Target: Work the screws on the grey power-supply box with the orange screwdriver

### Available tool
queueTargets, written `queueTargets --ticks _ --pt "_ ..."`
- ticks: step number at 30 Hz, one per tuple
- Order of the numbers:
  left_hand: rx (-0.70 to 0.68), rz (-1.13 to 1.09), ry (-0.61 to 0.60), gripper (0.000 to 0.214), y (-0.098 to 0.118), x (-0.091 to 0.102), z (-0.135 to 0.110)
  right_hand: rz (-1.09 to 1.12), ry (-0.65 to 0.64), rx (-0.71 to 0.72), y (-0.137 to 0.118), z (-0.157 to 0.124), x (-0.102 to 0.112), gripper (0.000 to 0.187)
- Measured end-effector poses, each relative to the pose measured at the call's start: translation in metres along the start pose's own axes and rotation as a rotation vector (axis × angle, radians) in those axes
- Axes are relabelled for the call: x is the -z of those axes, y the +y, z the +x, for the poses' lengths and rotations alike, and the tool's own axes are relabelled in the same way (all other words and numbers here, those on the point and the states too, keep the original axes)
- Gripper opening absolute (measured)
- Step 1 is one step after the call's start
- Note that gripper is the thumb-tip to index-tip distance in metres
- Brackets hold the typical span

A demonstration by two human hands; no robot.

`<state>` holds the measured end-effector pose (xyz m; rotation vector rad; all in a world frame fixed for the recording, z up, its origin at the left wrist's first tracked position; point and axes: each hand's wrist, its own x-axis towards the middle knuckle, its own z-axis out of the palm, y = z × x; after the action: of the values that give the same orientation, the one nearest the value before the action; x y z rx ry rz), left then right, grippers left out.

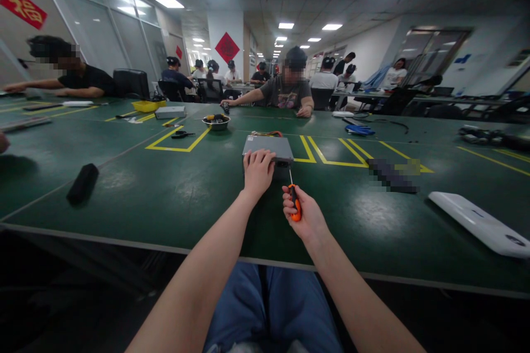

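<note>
A grey metal computer power supply unit (271, 146) sits on the green table straight ahead of me, with coloured cables (271, 133) at its far side. My left hand (259, 171) is on its near edge, fingers curled over the top and holding it. In my right hand (304, 210) is an orange and black screwdriver (296, 207), gripped by the handle. Its thin shaft points up and away, the tip at the unit's near right corner by the black socket. Whether the tip sits in a screw is too small to tell.
On the green table (199, 220) lie a black block (83, 183), a white device (476, 220), a metal bowl of tools (216, 122), black pliers (181, 134), a yellow tray (149, 105) and blue cable (359, 130). A co-worker (285, 91) sits opposite; another person (78, 77) is at left.
</note>
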<state>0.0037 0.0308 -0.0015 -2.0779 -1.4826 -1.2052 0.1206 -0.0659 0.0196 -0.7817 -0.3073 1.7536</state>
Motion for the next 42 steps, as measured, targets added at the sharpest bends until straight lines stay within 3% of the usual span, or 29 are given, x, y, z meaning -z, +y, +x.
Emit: queueTargets --ticks 10,27,37,42 --pt "-0.012 -0.009 0.003 0.024 0.000 0.002 0.000 -0.149 -0.018 -0.038 0.012 0.007 -0.007 0.030" --pt "-0.005 -0.019 0.001 0.025 0.001 0.001 0.000 -0.142 -0.009 -0.015 0.012 0.013 -0.008 0.029" --pt "0.002 -0.008 -0.022 0.025 0.001 0.004 0.001 -0.121 0.040 -0.074 -0.011 0.006 -0.017 0.018" --pt "0.005 0.001 -0.021 0.025 0.001 0.004 0.001 -0.140 0.027 -0.049 0.002 0.010 -0.018 0.021"
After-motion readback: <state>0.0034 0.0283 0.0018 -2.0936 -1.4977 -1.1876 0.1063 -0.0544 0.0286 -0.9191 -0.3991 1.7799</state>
